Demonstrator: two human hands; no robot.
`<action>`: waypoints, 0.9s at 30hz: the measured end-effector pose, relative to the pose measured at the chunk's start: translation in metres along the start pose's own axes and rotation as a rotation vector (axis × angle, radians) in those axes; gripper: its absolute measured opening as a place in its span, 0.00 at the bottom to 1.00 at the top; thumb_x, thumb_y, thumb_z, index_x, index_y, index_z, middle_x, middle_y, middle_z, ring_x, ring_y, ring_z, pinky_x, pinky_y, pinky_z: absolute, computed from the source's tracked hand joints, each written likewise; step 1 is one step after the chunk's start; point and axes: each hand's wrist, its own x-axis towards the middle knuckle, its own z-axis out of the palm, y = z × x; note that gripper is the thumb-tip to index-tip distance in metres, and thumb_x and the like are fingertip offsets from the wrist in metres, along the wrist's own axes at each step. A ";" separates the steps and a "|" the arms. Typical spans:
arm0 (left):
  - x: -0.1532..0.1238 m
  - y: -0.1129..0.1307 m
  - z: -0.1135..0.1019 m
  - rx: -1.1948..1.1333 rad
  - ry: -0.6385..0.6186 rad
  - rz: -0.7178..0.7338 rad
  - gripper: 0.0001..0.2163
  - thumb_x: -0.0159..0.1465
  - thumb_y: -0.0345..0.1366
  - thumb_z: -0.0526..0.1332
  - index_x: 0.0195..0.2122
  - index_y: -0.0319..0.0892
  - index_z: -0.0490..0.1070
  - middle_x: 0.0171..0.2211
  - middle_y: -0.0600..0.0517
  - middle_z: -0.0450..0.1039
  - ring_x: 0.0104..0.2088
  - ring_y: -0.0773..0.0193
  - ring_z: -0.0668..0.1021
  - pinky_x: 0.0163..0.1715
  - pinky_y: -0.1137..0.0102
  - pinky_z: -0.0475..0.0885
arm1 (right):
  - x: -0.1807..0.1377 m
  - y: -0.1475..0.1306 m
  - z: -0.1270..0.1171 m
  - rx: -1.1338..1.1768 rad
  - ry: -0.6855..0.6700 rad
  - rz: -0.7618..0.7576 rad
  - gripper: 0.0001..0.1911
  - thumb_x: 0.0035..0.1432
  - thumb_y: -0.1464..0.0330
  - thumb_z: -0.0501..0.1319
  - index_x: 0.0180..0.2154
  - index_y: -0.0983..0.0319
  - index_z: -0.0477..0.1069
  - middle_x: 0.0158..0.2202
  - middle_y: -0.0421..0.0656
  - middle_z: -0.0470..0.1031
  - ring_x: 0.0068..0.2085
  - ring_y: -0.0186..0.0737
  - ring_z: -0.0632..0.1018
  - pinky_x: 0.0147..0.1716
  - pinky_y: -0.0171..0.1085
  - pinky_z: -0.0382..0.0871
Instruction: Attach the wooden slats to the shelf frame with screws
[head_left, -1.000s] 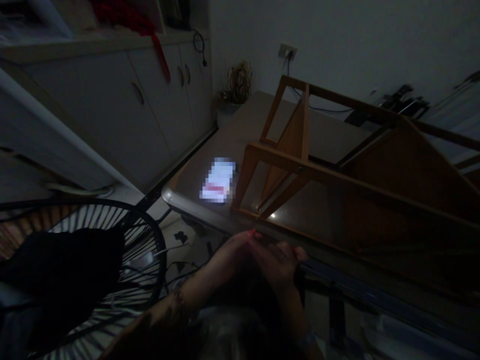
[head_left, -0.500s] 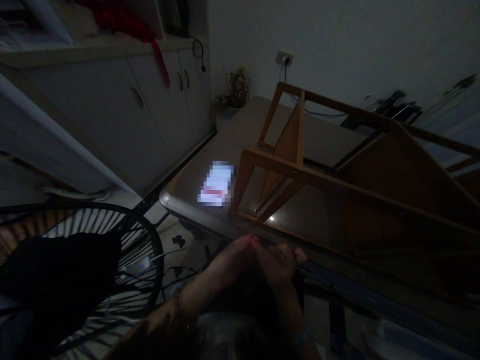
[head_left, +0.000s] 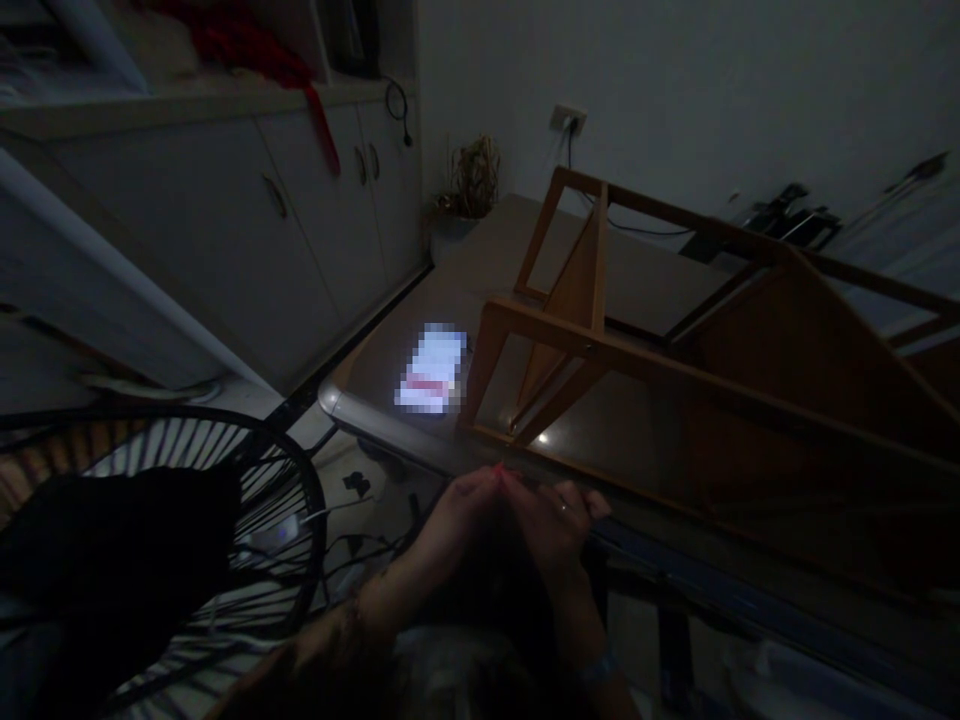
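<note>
The room is very dark. My left hand (head_left: 459,512) and my right hand (head_left: 559,525) are raised together in front of me, fingertips touching just at the near edge of a table (head_left: 495,250). A small reddish thing shows at the fingertips; I cannot tell what it is or which hand holds it. A lit phone (head_left: 431,367) lies on the table to the upper left of my hands. A wooden frame rack (head_left: 600,340) stands on the table just beyond them.
A wire fan guard (head_left: 292,480) with a dark cloth (head_left: 112,570) on it sits at lower left. White cabinets (head_left: 247,230) line the left wall. A dried plant (head_left: 471,172) stands in the far corner, a wall socket (head_left: 566,117) with a cable behind it.
The view has shifted slightly. My hands stay together at the table edge, with the fingers barely moving.
</note>
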 end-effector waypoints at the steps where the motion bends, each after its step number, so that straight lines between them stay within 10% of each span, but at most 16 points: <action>1: 0.000 0.001 0.001 -0.021 -0.008 -0.010 0.09 0.58 0.41 0.66 0.33 0.40 0.78 0.26 0.55 0.75 0.28 0.71 0.74 0.35 0.75 0.67 | 0.000 0.000 0.002 0.013 0.005 0.005 0.10 0.66 0.66 0.57 0.38 0.53 0.79 0.16 0.33 0.68 0.23 0.30 0.65 0.31 0.41 0.47; 12: 0.007 -0.003 -0.005 0.192 0.137 0.029 0.16 0.57 0.47 0.65 0.28 0.37 0.74 0.18 0.59 0.62 0.21 0.75 0.63 0.23 0.77 0.58 | -0.008 0.007 0.013 0.043 -0.092 0.033 0.10 0.66 0.65 0.57 0.40 0.53 0.77 0.21 0.35 0.74 0.26 0.32 0.67 0.33 0.40 0.49; 27: 0.002 0.003 -0.004 0.725 0.156 0.300 0.16 0.66 0.47 0.53 0.32 0.41 0.72 0.32 0.53 0.70 0.33 0.67 0.72 0.36 0.74 0.69 | -0.004 0.013 0.021 -0.017 -0.013 0.075 0.12 0.65 0.61 0.57 0.34 0.54 0.78 0.19 0.34 0.73 0.24 0.30 0.67 0.33 0.41 0.47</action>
